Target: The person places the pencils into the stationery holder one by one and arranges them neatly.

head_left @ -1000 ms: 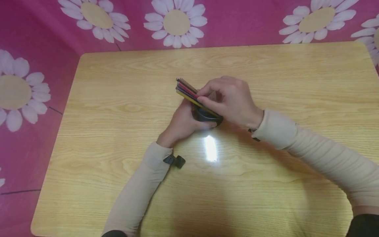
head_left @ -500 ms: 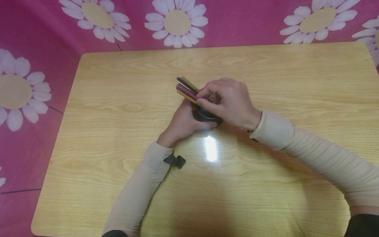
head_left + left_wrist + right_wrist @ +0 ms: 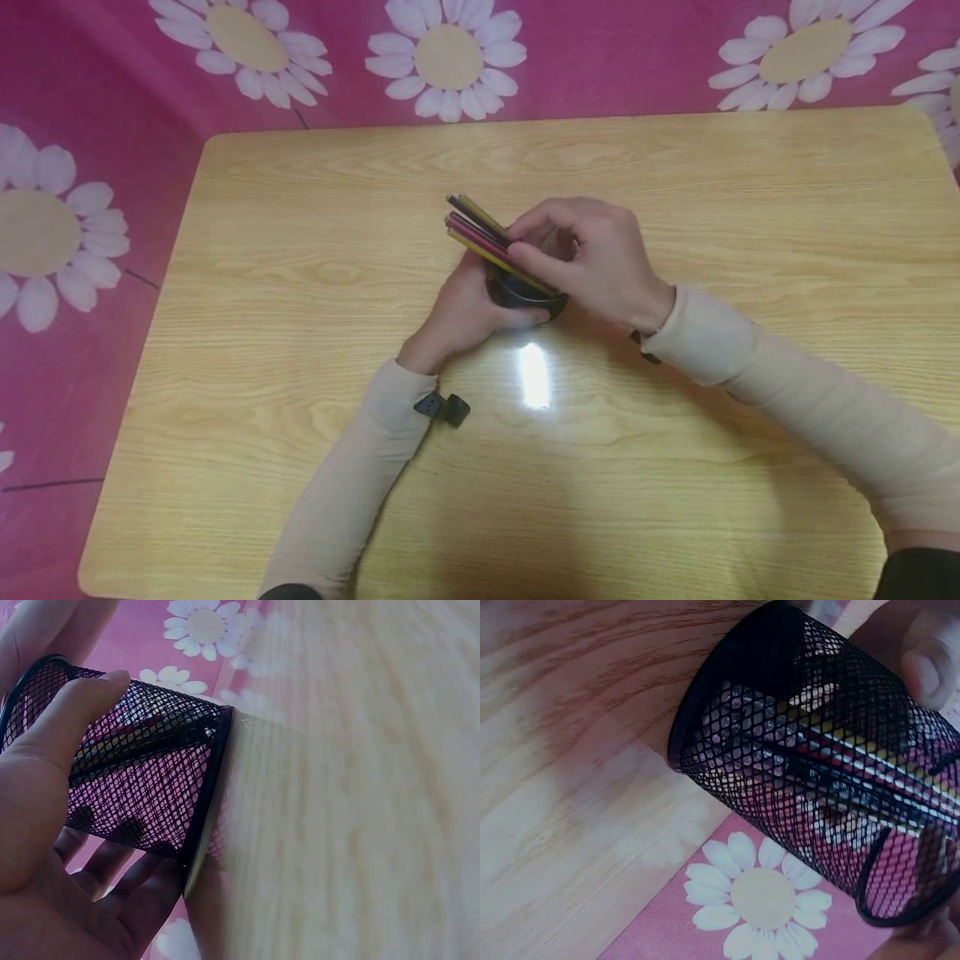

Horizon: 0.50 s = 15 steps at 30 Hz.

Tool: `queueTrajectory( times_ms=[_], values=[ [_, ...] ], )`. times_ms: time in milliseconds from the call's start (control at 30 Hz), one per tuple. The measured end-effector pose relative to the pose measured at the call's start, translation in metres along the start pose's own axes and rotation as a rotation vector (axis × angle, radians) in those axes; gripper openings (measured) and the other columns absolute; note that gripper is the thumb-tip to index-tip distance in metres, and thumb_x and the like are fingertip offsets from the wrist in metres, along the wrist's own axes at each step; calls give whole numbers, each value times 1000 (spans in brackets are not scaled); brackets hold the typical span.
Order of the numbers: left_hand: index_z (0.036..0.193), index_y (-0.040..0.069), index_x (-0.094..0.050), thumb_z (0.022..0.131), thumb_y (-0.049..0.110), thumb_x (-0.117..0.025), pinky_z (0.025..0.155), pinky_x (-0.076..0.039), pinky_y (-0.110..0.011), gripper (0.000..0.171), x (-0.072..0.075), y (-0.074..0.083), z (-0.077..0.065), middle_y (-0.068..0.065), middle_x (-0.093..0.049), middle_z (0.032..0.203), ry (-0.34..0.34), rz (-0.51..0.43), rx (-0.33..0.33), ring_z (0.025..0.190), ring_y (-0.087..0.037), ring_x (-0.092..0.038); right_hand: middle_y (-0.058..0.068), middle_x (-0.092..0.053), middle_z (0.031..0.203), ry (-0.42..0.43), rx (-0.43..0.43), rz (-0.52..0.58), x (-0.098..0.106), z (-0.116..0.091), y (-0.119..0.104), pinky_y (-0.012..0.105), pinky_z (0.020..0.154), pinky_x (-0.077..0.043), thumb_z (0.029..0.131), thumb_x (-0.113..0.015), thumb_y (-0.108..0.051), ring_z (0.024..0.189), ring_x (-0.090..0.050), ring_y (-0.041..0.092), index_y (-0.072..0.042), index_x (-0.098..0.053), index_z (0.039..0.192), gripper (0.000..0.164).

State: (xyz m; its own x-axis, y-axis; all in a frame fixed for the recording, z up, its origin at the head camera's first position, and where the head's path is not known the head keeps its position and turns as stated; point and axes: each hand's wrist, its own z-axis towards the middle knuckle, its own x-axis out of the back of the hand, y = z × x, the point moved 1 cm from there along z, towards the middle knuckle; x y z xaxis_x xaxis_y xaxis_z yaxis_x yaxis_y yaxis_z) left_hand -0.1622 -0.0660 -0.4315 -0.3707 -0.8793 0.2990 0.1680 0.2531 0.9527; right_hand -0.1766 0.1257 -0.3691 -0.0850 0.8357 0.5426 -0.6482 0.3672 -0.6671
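Note:
A black mesh pencil cup [image 3: 517, 292] stands on the table, and my left hand [image 3: 465, 308] grips its side, with the thumb along the near wall. Several pencils [image 3: 474, 237], yellow, red and dark, lean out of the cup toward the far left. Over the cup's mouth, my right hand [image 3: 592, 258] pinches among the pencils between thumb and index finger; which ones it holds is hidden. Through the mesh of the cup [image 3: 817, 750] in the right wrist view, the lower parts of the pencils show. The left wrist view shows the thumb [image 3: 64, 720] against the mesh.
The wooden table [image 3: 300, 208] spreads around both hands. Behind it and to the left hangs a pink cloth [image 3: 615, 58] with white flowers. A bright light reflection [image 3: 534, 375] lies on the tabletop just in front of the cup.
The pencils have parted into two groups, a yellow and a dark one standing off at the back. My right hand has shifted slightly right. My left hand and the cup stay put.

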Motion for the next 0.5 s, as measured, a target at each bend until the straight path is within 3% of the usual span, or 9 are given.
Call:
queueTrajectory(
  times_ms=[200, 500],
  values=[
    [154, 8, -53, 75, 11, -101, 121, -38, -31, 93, 0, -1, 0, -4, -68, 136, -13, 4, -17, 128, -15, -61, 8, -80, 94, 99, -12, 143, 14, -10, 2, 23, 55, -39, 92, -83, 0, 66, -54, 11, 4, -80, 104, 13],
    [151, 4, -55, 73, 12, -103, 119, -40, -30, 91, 5, -1, -2, -6, -69, 137, -9, 13, -16, 127, -14, -62, 8, -76, 87, 240, -221, 304, 36, -40, 7, 23, 55, -31, 97, -78, -2, 68, -55, 14, 7, -79, 108, 14]
  ],
)
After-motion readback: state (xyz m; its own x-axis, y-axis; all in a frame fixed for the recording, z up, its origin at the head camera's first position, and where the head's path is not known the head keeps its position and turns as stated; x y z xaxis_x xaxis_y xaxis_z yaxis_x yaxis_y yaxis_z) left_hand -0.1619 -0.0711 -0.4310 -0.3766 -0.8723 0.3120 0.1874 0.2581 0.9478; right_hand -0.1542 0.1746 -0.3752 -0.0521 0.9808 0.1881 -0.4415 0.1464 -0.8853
